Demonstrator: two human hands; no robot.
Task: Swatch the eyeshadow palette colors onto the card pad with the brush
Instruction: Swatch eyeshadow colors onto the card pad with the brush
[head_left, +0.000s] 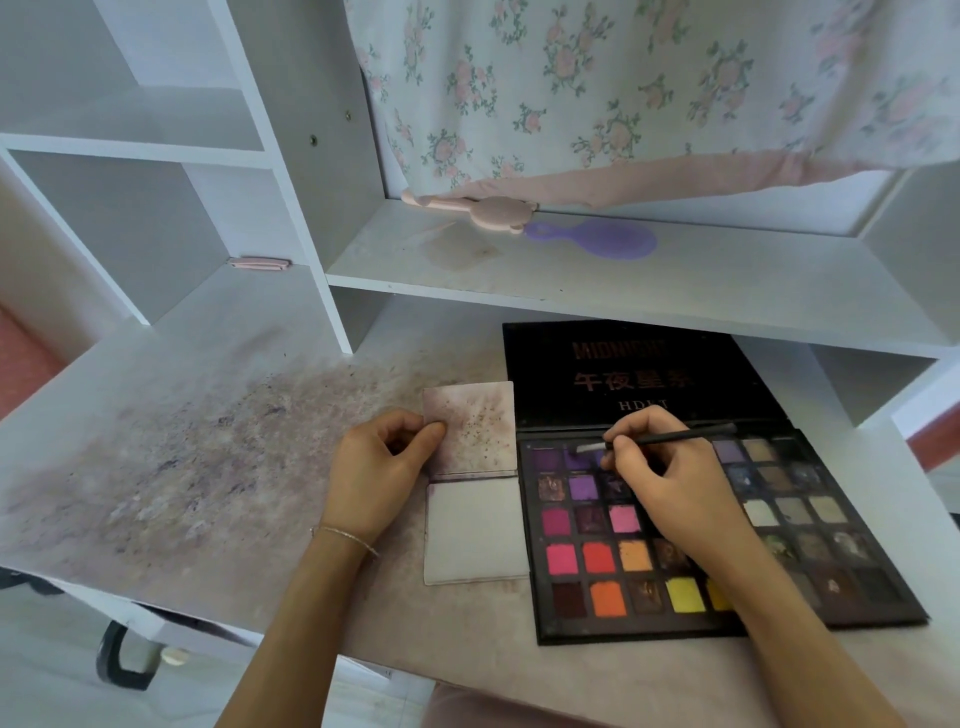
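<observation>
Purple pan, top row of the open black eyeshadow palette (675, 525): our right hand (670, 483) pinches the thin black brush (670, 439), bristles there. White card pad (475, 483) lies just left, our left hand (384, 467) pinching its stained flap on the desk (208, 467).

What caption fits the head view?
Right hand dips brush into purple palette pan; left hand holds card pad.

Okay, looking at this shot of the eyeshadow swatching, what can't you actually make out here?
Head view, the only one:
- Several pans in the middle of the palette lie under the right hand and its forearm.
- The gold lettering on the palette lid is too blurred to read fully.
- Whether the brush tip touches the purple pan cannot be told.
- The left hand covers the card pad flap's left edge.
</observation>
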